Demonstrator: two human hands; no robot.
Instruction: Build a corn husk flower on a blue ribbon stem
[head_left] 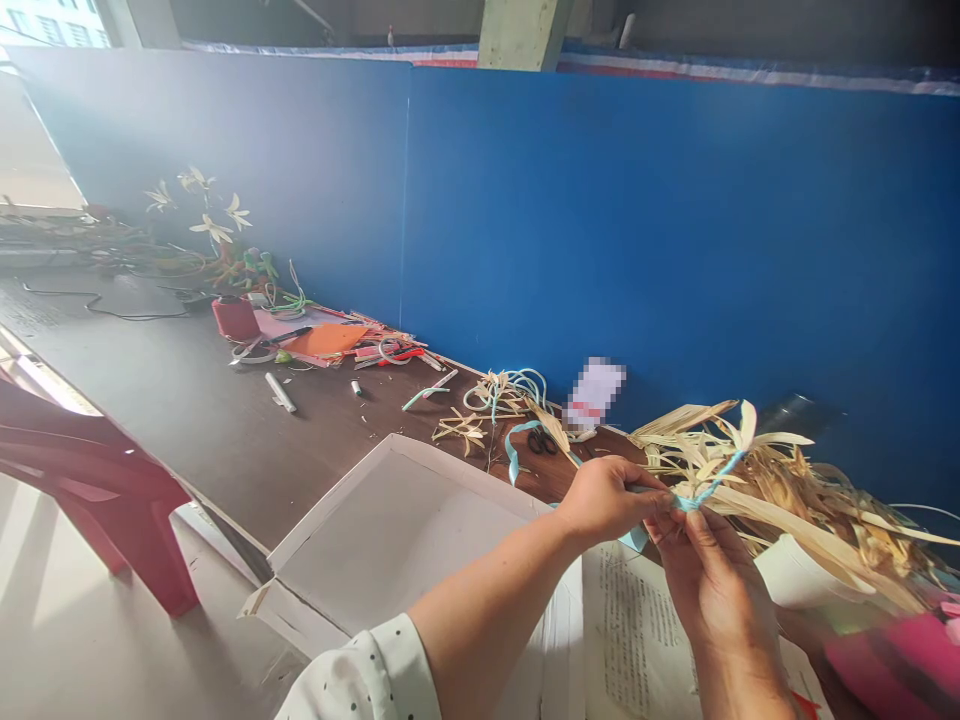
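My left hand [611,495] and my right hand [709,570] meet at the right of the view, their fingers closed around a stem wrapped in blue tape [720,482]. Pale pointed petals [748,425], apparently dried husk, sit at the upper tip of this stem. My right thumb presses against the wrapped part from below. The pinching fingers of my left hand hide the lower end. Behind my hands lies a heap of dried husks [832,500]. A loose light-blue strip [513,455] curls beside black-handled scissors [541,440].
An open white box lid [341,490] and a printed sheet [626,620] lie under my arms. A white cup [795,572] is at right. Red thread [236,318], orange paper [330,340] and husk flowers [214,228] stand farther left. A blue panel [637,230] backs the table; a red chair [112,490] stands left.
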